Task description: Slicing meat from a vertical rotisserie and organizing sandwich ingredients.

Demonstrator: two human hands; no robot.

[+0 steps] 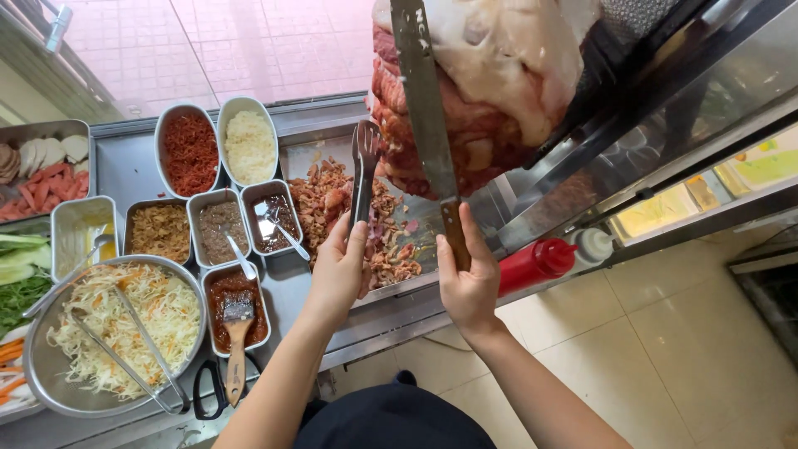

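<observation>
My right hand (468, 278) is wrapped tight around the wooden handle of the long knife (424, 116), blade pointing up and lying flat against the stack of meat (490, 91) on the upright spit. That meat is pale and fatty up top, redder and layered lower down, glistening where the blade rests. My left hand (339, 270) is closed on a pair of metal tongs (363, 170), tips up by the lower edge of the meat, just left of the knife. Under both, the steel catch tray (293, 158) is heaped with carved shavings (353, 220), brown and pink, crisp at the edges. To the left, the stainless worktop (125, 170) carries steel tubs: shredded red stuff (190, 151), pale grated stuff (249, 145), fried golden bits (160, 233), two dark fillings with spoons in them, and a reddish sauce tub (233, 299) with a wooden-handled brush (237, 341) lying across it. A big round bowl of cabbage-and-carrot slaw (125, 320) sits nearest me with tongs resting in it. Greens and sliced sausage fill the far left edge. A red squeeze bottle (536, 264) lies on the ledge right of my knife hand, a white-capped one beside it. Beige floor tiles (690, 349) below right, pinkish paving beyond the counter.
</observation>
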